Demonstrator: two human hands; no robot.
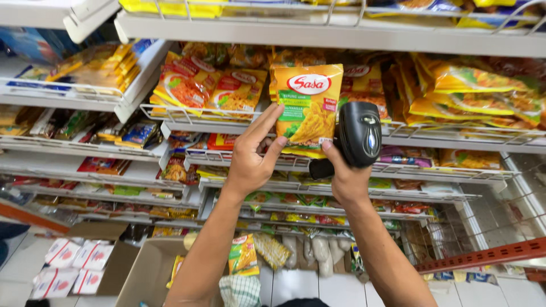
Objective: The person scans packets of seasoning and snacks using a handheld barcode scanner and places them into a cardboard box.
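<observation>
My left grip (250,162) pinches the yellow packet (307,105) by its lower left edge, held up in front of the shelf (432,136). My right grip (347,176) is closed round the black scanner (359,133), just right of the packet w/ thumb touching its bottom edge.

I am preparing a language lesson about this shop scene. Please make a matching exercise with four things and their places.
Things:
1. yellow plastic seasoning packet
2. black handheld scanner
3. brown cardboard box
4. red metal beam

Places:
A. on the floor, lower left
B. lower right
C. in the right hand
D. in the left hand, held up before the shelves

Pairs: 1-D, 2-C, 3-A, 4-B
</observation>
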